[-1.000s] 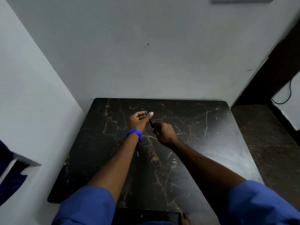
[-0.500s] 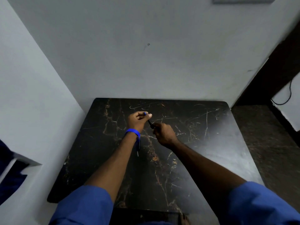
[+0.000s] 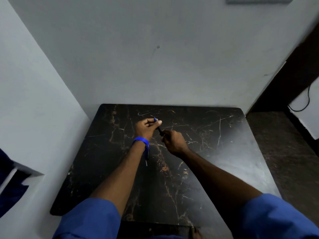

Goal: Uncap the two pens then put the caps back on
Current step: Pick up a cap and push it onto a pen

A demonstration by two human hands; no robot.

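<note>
Over the middle of the black marble table (image 3: 224, 152), both hands hold one thin dark pen (image 3: 159, 130). My left hand (image 3: 146, 128) pinches its far end, where a small blue piece (image 3: 155, 119) shows between thumb and fingers. My right hand (image 3: 173, 141) is closed around the pen's near end, and the short dark barrel spans the gap between the hands. Whether the blue piece is seated on the barrel is too small to tell. A second dark pen (image 3: 146, 160) lies on the table, partly hidden under my left wrist.
The table stands in a corner, with a grey wall (image 3: 155, 57) behind it and another on the left. A dark floor (image 3: 284, 152) lies beyond the right edge. A blue band (image 3: 140, 140) circles my left wrist.
Both hands stay together on the pen in nearly the same place. The view has shifted slightly; no clear pulling apart or pushing together shows.
</note>
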